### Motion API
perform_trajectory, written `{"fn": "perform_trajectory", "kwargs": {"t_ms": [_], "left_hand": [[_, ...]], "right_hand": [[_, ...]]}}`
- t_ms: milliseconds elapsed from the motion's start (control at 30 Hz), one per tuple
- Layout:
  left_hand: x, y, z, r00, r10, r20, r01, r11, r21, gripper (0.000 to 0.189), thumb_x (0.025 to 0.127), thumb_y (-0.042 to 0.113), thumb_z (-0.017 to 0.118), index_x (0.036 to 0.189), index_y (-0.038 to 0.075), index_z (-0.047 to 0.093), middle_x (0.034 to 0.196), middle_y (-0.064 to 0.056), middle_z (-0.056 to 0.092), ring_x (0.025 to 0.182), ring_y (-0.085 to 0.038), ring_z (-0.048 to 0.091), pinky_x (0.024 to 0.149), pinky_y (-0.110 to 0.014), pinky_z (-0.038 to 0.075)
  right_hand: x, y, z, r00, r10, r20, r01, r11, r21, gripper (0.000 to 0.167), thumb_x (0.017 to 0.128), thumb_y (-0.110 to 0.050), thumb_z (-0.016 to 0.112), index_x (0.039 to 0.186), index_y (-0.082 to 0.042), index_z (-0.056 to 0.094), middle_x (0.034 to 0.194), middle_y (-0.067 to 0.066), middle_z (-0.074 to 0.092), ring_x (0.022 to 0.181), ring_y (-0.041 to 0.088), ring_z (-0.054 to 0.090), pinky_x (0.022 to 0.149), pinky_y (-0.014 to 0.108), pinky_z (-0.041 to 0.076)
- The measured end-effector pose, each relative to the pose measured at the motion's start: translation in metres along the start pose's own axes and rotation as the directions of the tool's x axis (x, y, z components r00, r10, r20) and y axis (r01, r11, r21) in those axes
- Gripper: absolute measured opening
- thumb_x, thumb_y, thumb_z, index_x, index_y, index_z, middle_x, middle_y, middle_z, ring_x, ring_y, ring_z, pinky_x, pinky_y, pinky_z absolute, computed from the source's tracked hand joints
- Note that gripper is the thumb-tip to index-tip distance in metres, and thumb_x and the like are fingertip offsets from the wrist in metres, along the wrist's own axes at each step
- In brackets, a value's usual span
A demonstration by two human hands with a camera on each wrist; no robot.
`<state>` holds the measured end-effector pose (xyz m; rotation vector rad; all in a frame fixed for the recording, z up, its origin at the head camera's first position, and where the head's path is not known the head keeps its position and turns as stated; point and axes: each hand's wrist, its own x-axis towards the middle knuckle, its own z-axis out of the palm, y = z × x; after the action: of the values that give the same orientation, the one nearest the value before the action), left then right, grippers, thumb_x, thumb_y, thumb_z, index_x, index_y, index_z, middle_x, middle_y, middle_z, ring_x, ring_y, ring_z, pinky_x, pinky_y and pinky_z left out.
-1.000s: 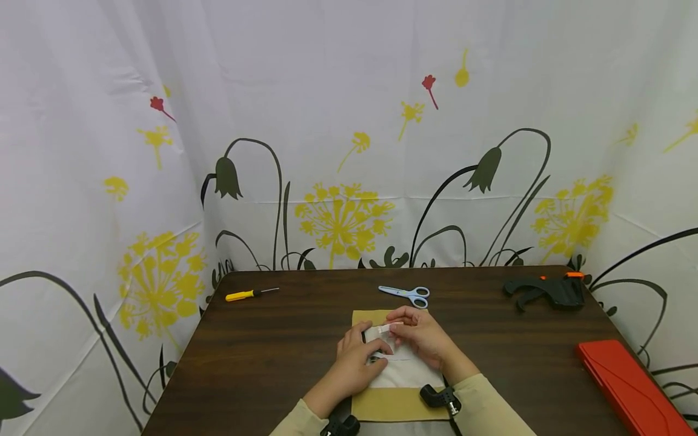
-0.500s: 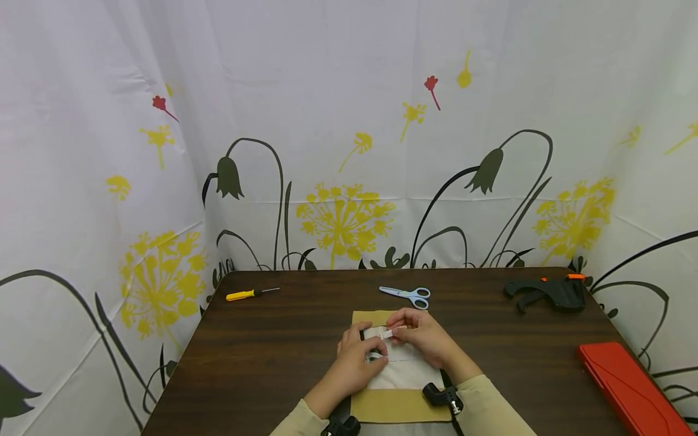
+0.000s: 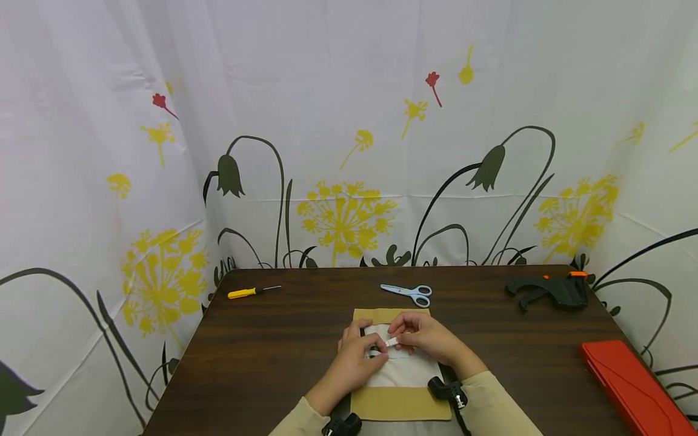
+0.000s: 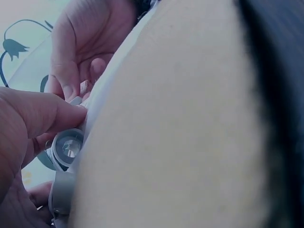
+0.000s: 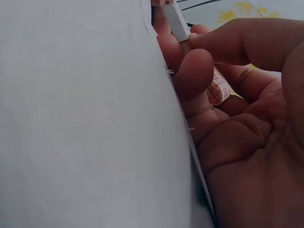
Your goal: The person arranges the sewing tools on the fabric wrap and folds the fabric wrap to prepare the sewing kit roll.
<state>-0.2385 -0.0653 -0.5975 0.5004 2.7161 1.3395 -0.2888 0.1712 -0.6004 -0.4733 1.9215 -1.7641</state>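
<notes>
My right hand (image 3: 428, 339) pinches a small rolled measuring tape (image 5: 219, 90), whose printed numbers show in the right wrist view. A short white piece (image 5: 176, 23) sits at the fingertips, apparently part of it. Facing it, my left hand (image 3: 354, 357) has its thumb and forefinger curled about a round grey spool-like piece (image 4: 70, 148). A second grey piece (image 4: 62, 192) lies just below that one in the left wrist view. Both hands are over an opened tan fabric case (image 3: 400, 404) with a white inside. In both wrist views, pale fabric or sleeve hides much.
Blue scissors (image 3: 409, 294) lie behind the case. A yellow-handled screwdriver (image 3: 248, 293) is at the back left of the dark table (image 3: 262, 345). A black clamp (image 3: 553, 292) with orange parts sits at the back right, and a red case (image 3: 635, 387) lies at the right edge.
The white piece in my right hand has turned and shifted down, nearer the left fingertips. My right hand has drifted slightly right. The left hand has barely moved.
</notes>
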Motion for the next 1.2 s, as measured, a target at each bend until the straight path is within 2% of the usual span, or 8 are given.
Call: {"fn": "perform_trajectory", "kwargs": {"t_ms": [167,433,800,1033,1200], "left_hand": [[0.0006,-0.0010,-0.0010,1.000,0.003,0.010,-0.003,1.000,-0.017,0.017,0.093,0.024,0.083,0.084,0.033,0.073,0.159,-0.017,0.049,0.148,-0.045,0.039,0.113,-0.071,0.029],[0.0010,-0.0038,-0.0007,1.000,0.007,0.008,-0.007,1.000,-0.023,0.016,0.095,0.026,0.082,0.084,0.033,0.072,0.159,-0.015,0.050,0.148,-0.043,0.041,0.113,-0.072,0.030],[0.0014,-0.0048,-0.0002,1.000,0.004,-0.007,-0.005,0.999,-0.037,0.017,0.095,0.026,0.081,0.083,0.032,0.071,0.158,-0.016,0.052,0.148,-0.042,0.043,0.112,-0.071,0.031],[0.0016,-0.0043,-0.0006,1.000,0.005,-0.008,-0.006,1.000,-0.028,0.018,0.095,0.025,0.082,0.082,0.031,0.071,0.158,-0.016,0.052,0.149,-0.044,0.042,0.113,-0.072,0.031],[0.0013,-0.0026,-0.0016,1.000,0.013,-0.003,-0.013,1.000,-0.015,0.017,0.095,0.023,0.082,0.083,0.030,0.071,0.159,-0.018,0.052,0.149,-0.045,0.043,0.113,-0.073,0.031]], "right_hand": [[-0.0010,-0.0009,0.0008,1.000,0.006,-0.013,-0.007,0.998,-0.069,0.020,0.100,-0.002,0.068,0.119,0.003,0.070,0.098,0.003,0.072,0.080,0.016,0.067,0.060,0.023,0.050],[-0.0029,-0.0032,0.0028,1.000,-0.005,0.017,0.008,0.990,-0.140,0.019,0.099,-0.002,0.063,0.116,-0.001,0.072,0.096,0.004,0.070,0.078,0.015,0.061,0.063,0.022,0.047],[-0.0028,-0.0039,0.0033,0.999,0.006,0.041,0.003,0.975,-0.222,0.022,0.099,-0.003,0.064,0.117,-0.008,0.074,0.099,0.003,0.070,0.070,0.008,0.053,0.061,0.020,0.045],[-0.0034,-0.0060,0.0022,0.995,-0.010,0.095,0.033,0.967,-0.251,0.022,0.102,-0.006,0.067,0.123,-0.009,0.072,0.104,0.004,0.072,0.082,0.008,0.058,0.069,0.019,0.046],[-0.0032,-0.0043,0.0022,0.998,-0.028,0.058,0.038,0.983,-0.182,0.033,0.104,-0.007,0.071,0.136,-0.008,0.064,0.120,0.015,0.070,0.096,0.013,0.062,0.080,0.020,0.053]]}}
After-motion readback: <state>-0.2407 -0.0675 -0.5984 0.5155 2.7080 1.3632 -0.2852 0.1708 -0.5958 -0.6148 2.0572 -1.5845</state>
